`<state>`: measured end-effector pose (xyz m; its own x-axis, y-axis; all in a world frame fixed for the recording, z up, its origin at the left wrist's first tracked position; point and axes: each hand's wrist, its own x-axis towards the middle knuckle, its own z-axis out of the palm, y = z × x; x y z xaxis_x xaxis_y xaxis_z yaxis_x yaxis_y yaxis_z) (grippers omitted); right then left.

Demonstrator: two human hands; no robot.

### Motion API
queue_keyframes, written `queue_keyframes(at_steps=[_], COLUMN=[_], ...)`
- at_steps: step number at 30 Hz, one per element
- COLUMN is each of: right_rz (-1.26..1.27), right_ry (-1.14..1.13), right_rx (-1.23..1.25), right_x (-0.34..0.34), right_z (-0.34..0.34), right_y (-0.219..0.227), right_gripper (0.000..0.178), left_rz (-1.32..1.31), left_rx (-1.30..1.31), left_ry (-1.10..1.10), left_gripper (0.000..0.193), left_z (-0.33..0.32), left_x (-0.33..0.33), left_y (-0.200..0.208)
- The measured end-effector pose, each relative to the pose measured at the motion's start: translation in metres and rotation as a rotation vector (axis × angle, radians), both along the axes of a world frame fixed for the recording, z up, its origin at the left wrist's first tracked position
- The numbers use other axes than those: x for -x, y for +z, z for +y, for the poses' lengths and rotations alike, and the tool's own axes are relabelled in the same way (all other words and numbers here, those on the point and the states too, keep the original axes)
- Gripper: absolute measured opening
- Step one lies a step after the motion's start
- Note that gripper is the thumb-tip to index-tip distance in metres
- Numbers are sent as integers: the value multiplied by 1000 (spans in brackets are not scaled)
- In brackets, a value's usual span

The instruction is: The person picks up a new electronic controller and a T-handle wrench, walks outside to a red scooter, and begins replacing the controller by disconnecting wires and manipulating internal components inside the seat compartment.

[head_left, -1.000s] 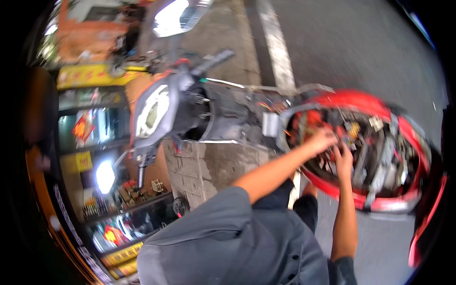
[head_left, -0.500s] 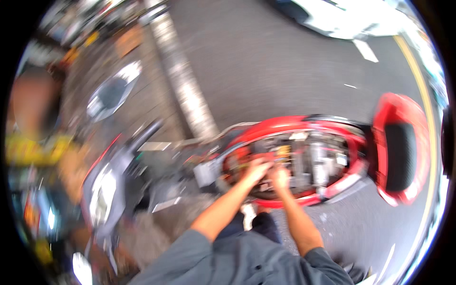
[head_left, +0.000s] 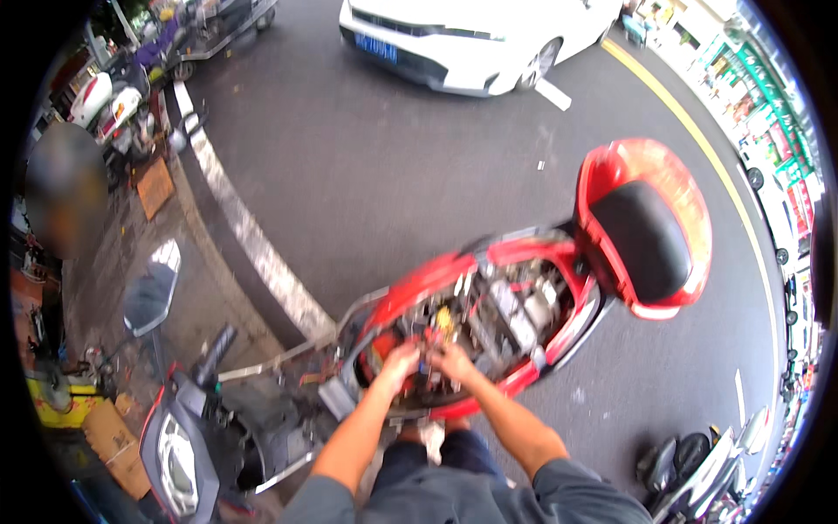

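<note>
A red scooter (head_left: 423,284) stands before me with its body opened up, showing wires and metal parts inside. My left hand (head_left: 401,362) and my right hand (head_left: 449,360) are close together in the front part of that opening. The fingers of both look bent and pinched among thin wires, but what they hold is too small to make out. Right beyond my right hand lies a bundle of yellow connectors (head_left: 445,321). An orange-red part (head_left: 382,346) sits just left of my left hand. Several engine parts (head_left: 511,310) fill the opening's right side.
At the scooter's rear stands a red rear box (head_left: 690,210) with a black pad. The handlebar grip (head_left: 214,354) and mirror (head_left: 150,293) are on the left. A white car (head_left: 428,44) is on the road ahead. More scooters (head_left: 690,472) stand at lower right.
My view has turned, so the scooter now slants up to the right and the white car shows more fully. Both hands are still close together inside the scooter's opening.
</note>
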<state>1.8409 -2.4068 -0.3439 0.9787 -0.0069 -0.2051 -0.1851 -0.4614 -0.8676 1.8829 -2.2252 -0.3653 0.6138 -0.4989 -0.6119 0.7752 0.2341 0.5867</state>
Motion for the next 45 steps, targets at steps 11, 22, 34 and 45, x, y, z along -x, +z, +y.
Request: queue_keyframes(at_steps=[11, 22, 34, 45], right_rz=[11, -180, 76, 62], right_ry=[-299, -13, 238, 224], right_rx=[29, 116, -53, 126], right_x=[1, -26, -35, -57], right_z=[-15, -21, -26, -41], right_y=[53, 28, 7, -35], right_gripper=[27, 23, 27, 29], left_rz=[38, -64, -31, -261], left_rx=[-156, -212, -327, -385], left_ry=[184, 101, 409, 349], left_gripper=[20, 18, 17, 25], left_z=[-2, -20, -61, 47], left_x=[-17, -16, -13, 95], left_y=[7, 15, 3, 36])
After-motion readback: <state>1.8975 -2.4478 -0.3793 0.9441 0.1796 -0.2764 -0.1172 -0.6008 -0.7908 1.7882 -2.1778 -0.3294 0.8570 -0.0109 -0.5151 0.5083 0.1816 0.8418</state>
